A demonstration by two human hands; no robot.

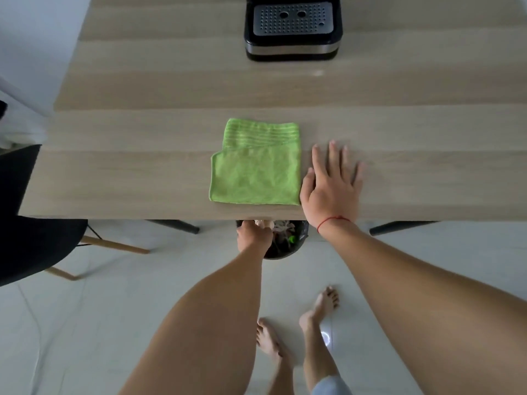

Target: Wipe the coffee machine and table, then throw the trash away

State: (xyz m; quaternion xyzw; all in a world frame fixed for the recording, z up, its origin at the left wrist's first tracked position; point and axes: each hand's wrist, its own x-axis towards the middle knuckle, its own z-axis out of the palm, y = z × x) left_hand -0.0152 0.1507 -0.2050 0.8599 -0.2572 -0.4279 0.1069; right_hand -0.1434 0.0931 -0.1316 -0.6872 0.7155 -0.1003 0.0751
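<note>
Reaching the left hand (252,236) below the table (137,178) edge over the black trash bin (296,243), probably to drop a pale crumpled wad (261,222) at the fingertips; grip hidden by the edge, cannot tell. Right hand (330,189) flat, fingers apart, likely bracing. Folded green cloth (256,172) just beside the thumb; coffee machine (292,29) well beyond the fingertips.

The cloth (255,169) lies folded on the desk (128,172), near its front edge. Behind the cloth and a little to the right, well apart, the coffee machine (293,27) stands on the desk. Just right of the cloth, the right hand (332,186) lies flat on the desk. In front of the cloth, below the desk's edge, the trash bin (285,253) stands on the floor (114,309), with the left hand (252,236) over its left rim. A chair (34,229) stands far left of the cloth.
</note>
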